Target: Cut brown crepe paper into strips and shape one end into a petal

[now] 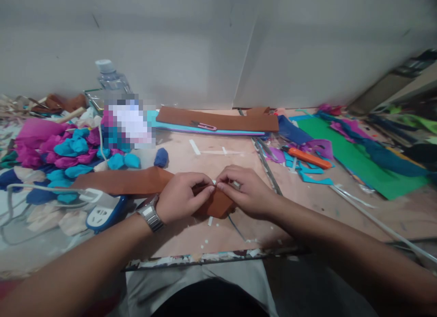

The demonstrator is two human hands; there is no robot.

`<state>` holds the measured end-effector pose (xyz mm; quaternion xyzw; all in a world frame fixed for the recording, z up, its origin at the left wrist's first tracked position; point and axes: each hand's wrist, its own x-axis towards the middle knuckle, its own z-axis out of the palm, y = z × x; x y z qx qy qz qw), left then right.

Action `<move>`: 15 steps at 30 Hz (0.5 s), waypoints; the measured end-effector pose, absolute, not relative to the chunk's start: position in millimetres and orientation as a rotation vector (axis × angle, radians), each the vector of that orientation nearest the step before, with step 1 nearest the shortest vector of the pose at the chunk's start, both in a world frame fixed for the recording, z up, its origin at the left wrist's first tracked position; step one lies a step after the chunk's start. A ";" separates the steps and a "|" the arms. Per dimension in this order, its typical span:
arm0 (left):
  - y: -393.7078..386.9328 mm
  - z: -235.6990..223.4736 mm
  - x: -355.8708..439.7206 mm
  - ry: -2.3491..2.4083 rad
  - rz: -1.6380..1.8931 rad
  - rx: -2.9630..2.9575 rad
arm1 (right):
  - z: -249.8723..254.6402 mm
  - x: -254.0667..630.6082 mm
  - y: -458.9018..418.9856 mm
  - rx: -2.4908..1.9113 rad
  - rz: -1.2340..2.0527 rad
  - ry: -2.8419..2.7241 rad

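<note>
A long brown paper strip (126, 181) lies across the tabletop (239, 162) from the left to the middle. My left hand (182, 198), with a metal watch on its wrist, pinches the strip's right end. My right hand (244, 189) meets it fingertip to fingertip, pinching the same end. Between the fingertips a small white piece shows; I cannot make out what it is. Both hands rest on the table near its front edge.
Crumpled pink, blue and cyan paper balls (71, 148) pile at the left beside a blue-white power strip (104, 211). A water bottle (109, 78) stands behind. A second brown strip (221, 120) lies at the back. An orange cutter (309, 158) and green sheet (358, 160) lie right.
</note>
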<state>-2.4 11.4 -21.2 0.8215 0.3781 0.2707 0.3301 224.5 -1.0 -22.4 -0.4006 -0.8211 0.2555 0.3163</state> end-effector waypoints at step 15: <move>13.4 -24.5 -3.3 0.903 0.714 1.869 | -24.9 225.4 -0.5 -0.910 0.604 -2.151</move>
